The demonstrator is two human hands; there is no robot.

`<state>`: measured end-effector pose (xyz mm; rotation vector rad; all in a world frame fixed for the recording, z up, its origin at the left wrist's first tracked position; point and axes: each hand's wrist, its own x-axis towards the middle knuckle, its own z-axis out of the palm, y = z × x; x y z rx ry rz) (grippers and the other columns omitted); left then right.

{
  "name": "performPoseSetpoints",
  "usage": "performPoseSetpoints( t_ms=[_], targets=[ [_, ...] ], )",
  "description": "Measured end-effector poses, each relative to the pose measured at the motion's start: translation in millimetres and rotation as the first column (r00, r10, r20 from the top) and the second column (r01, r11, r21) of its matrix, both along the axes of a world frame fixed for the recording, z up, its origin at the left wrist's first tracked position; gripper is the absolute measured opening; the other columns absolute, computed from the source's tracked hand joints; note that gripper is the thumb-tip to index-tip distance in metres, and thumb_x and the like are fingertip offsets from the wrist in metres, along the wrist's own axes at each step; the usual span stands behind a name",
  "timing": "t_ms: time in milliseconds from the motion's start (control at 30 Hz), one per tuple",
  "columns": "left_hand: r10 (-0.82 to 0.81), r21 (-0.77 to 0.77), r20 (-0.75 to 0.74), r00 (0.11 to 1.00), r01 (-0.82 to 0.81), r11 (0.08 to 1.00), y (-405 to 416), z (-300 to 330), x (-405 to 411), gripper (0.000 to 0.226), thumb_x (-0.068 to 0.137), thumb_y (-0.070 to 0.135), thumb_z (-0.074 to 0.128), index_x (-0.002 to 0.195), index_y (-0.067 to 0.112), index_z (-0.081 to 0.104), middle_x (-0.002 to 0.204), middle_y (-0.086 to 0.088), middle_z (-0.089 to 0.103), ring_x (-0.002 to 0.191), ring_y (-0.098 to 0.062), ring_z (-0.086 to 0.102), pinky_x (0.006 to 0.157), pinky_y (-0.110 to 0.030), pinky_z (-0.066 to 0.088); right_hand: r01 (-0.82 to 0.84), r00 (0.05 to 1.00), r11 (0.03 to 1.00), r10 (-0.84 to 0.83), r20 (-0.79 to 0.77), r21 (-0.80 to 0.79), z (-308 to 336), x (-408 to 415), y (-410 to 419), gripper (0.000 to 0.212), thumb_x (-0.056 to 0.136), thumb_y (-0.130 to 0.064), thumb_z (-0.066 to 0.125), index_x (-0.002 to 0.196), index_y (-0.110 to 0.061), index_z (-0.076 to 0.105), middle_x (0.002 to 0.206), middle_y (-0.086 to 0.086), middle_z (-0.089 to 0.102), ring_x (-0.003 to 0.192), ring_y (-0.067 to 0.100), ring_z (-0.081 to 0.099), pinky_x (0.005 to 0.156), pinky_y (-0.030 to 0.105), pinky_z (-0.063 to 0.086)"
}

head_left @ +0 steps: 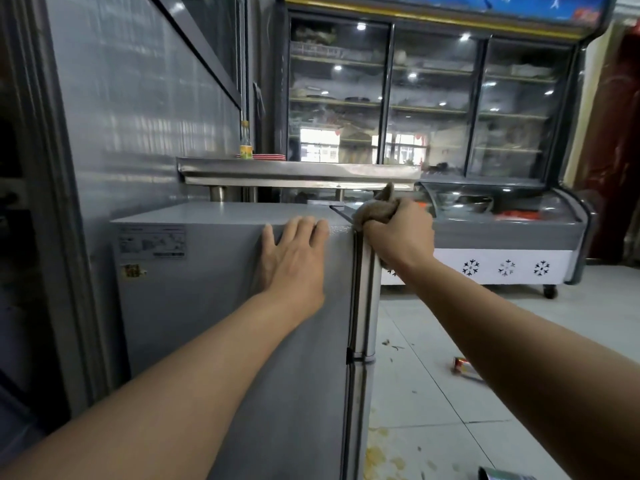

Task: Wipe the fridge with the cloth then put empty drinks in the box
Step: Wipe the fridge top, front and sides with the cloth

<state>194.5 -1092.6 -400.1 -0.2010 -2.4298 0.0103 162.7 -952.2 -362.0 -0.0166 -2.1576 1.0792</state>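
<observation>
We had the cloth (375,211) bunched in our right hand (398,237), the grip clenched around it, pressed to the top front corner of the fridge (214,306) at about 1 o'clock from us. Our left hand (294,258) lay flat on the fridge's side, fingers straight and hooked over the top edge, grasping nothing. The cloth looked soft and limp, light enough to wad up, so we judged a full fist the best hold; a loose tail stuck out toward 12 o'clock and could have snagged on the door edge. The fridge seemed heavy and stiff, its painted side smooth, likely slippery when damp. On the floor (450,410) a drink can (465,368) lay at 4 o'clock and another can (502,474) at 5 o'clock; we judged them light, thin-walled and easily dented, best gripped round the middle. We saw no box
</observation>
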Motion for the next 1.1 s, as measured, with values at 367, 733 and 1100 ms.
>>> performPoseSetpoints(
  t_ms=[367, 733, 1100],
  targets=[
    [-0.130, 0.097, 0.055, 0.990, 0.124, 0.988, -14.4, 22.1, 3.9, 0.056, 0.085, 0.027, 0.058, 0.135, 0.016, 0.034, 0.143, 0.000, 0.036, 0.132, -0.020, 0.033, 0.112, -0.048, 0.015, -0.034, 0.996, 0.999, 0.031, -0.082, -0.031, -7.5, 13.7, 21.8, 0.019, 0.077, -0.008, 0.062, 0.096, -0.010, 0.060, 0.077, 0.000, 0.056, 0.076, 0.022, 0.057, 0.075, 0.044, 0.055],
    [-0.119, 0.180, 0.289, 0.950, 0.069, 0.981, -40.2, 91.7, -4.6, 0.063, 0.089, 0.031, 0.054, 0.143, 0.021, 0.023, 0.150, 0.004, 0.027, 0.136, -0.018, 0.028, 0.108, -0.039, 0.021, -0.149, 0.985, 0.988, 0.144, 0.095, 0.047, 68.8, 9.5, 24.3, 0.029, 0.070, -0.004, 0.070, 0.081, -0.025, 0.054, 0.095, 0.004, 0.055, 0.076, 0.014, 0.054, 0.064, 0.031, 0.050],
    [-0.019, 0.291, 0.540, 0.842, -0.165, 0.943, -88.0, 179.3, 8.9, 0.066, 0.091, 0.030, 0.051, 0.146, 0.021, 0.018, 0.151, 0.006, 0.026, 0.135, -0.018, 0.031, 0.109, -0.036, 0.024, -0.487, 0.827, 0.858, 0.391, 0.405, 0.166, 145.9, -5.3, -18.1, 0.030, 0.080, -0.007, 0.070, 0.099, -0.027, 0.059, 0.102, -0.009, 0.041, 0.084, 0.001, 0.040, 0.070, -0.010, 0.026]
  ],
)
